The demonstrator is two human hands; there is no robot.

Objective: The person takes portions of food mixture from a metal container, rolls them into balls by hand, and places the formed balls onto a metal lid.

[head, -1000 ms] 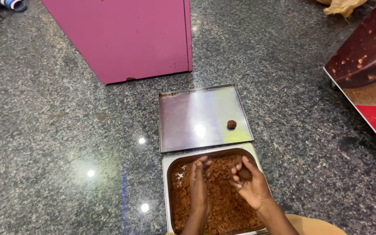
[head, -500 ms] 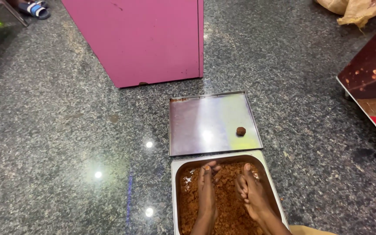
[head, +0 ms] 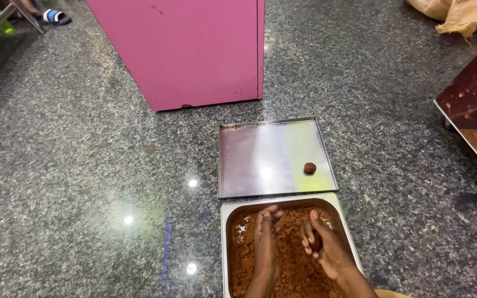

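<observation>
Brown crumbly mixture (head: pixel 293 265) is lying in the deep steel pan (head: pixel 228 221) on the floor. Your right hand (head: pixel 321 245) is cupping a lump; your left hand (head: pixel 265 240) is resting flat, fingers released. Be pressing firmly so the lump is rounding evenly.

brown crumbly mix (head: pixel 293 265), silver tray (head: pixel 260 160), pink cabinet (head: pixel 194 49), speckled grey floor (head: pixel 84 165)

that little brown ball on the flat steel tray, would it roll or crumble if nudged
The brown ball looks rounded, so it may roll on the smooth flat tray. It resembles the loose brown crumbs, so it probably breaks under a firm pinch.
</observation>
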